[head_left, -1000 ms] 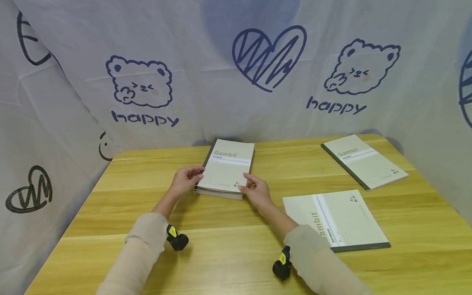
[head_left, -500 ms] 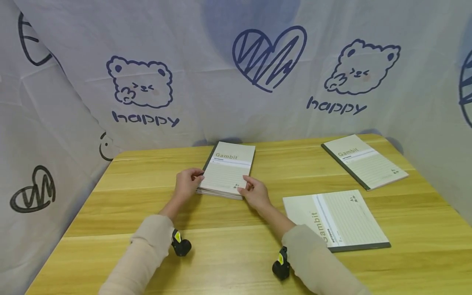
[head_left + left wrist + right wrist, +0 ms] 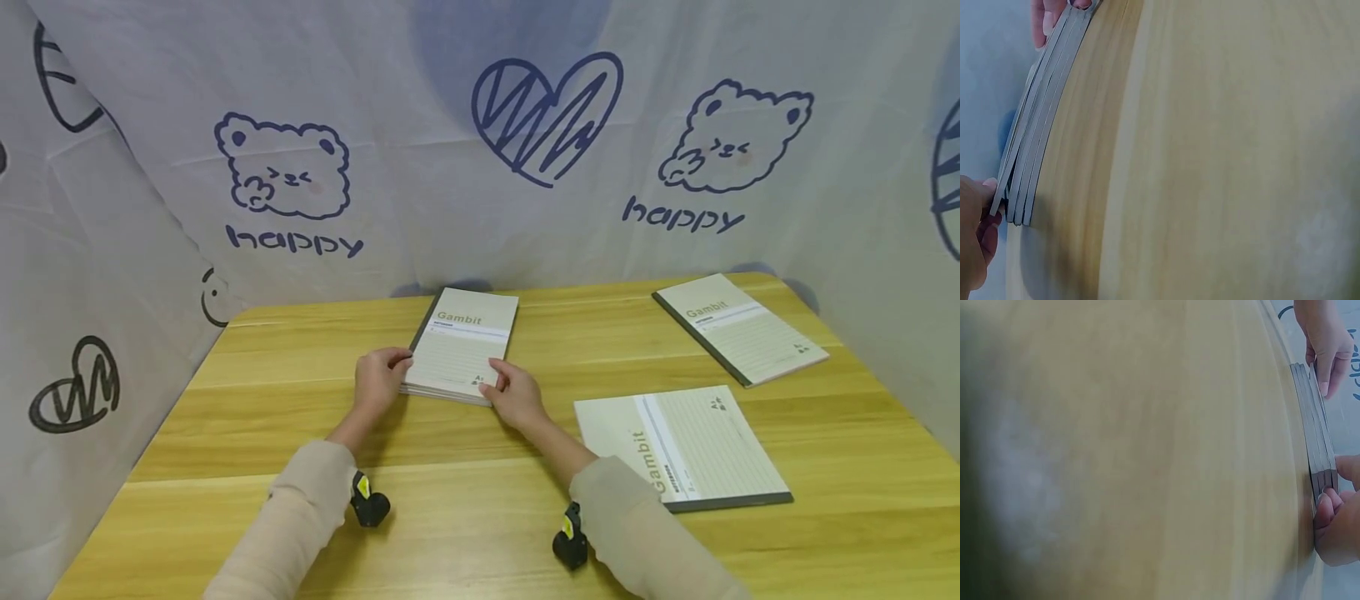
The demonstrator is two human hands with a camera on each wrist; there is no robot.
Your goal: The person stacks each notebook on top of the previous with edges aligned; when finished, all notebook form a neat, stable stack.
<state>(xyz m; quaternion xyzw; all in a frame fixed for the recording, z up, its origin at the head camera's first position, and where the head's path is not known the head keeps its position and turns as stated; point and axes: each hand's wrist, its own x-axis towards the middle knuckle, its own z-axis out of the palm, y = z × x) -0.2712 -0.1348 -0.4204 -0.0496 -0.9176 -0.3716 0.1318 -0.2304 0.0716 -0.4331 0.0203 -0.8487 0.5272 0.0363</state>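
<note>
A stack of several pale notebooks (image 3: 461,337) with dark spines lies toward the back of the table, the top cover reading "Gambit". At its near left corner my left hand (image 3: 377,381) pinches the top notebook, thumb above and fingers below. The left wrist view shows that corner of the top notebook (image 3: 1001,190) raised a little from those under it, beside my left hand (image 3: 974,234). My right hand (image 3: 517,394) holds the near right corner. In the right wrist view, the thumb of my right hand (image 3: 1341,522) is on top and its fingers curl against the stacked edges.
One notebook (image 3: 690,446) lies sideways on the wooden table (image 3: 450,517) near my right forearm. Another notebook (image 3: 738,329) lies at an angle at the back right. A printed cloth (image 3: 420,150) hangs behind the table.
The top notebook has come slightly nearer and lower, and fewer edges of the stack show beneath it. My left hand has shifted slightly toward me; the right has moved very little.
</note>
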